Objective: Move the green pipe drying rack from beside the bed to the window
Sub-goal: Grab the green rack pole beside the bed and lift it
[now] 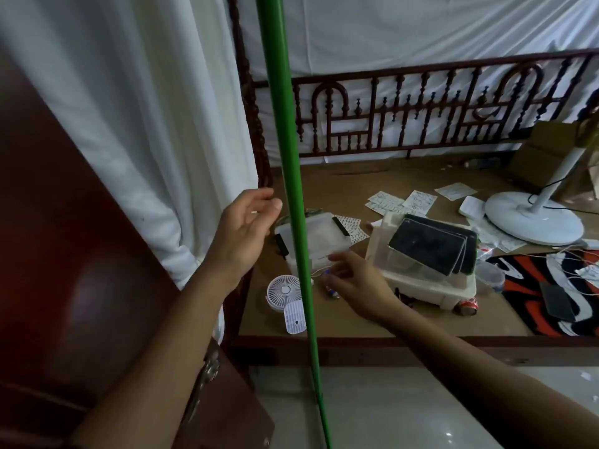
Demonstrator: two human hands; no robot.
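Observation:
One upright pole of the green pipe drying rack [291, 163] runs from the top of the view down to the tiled floor, standing in front of the wooden bed [324, 343]. The remainder of the rack is out of view. My left hand [244, 231] hovers just left of the pole with its fingers apart, not touching it. My right hand [355, 285] is stretched out just right of the pole, lower down, fingers spread and holding nothing.
On the bed platform lie clear plastic boxes [319, 236], a small white fan [283, 291], tablets on a box [431, 246], scattered papers and a standing fan's round base [534, 218]. A white curtain [136, 108] hangs at left beside a dark wooden cabinet [64, 254].

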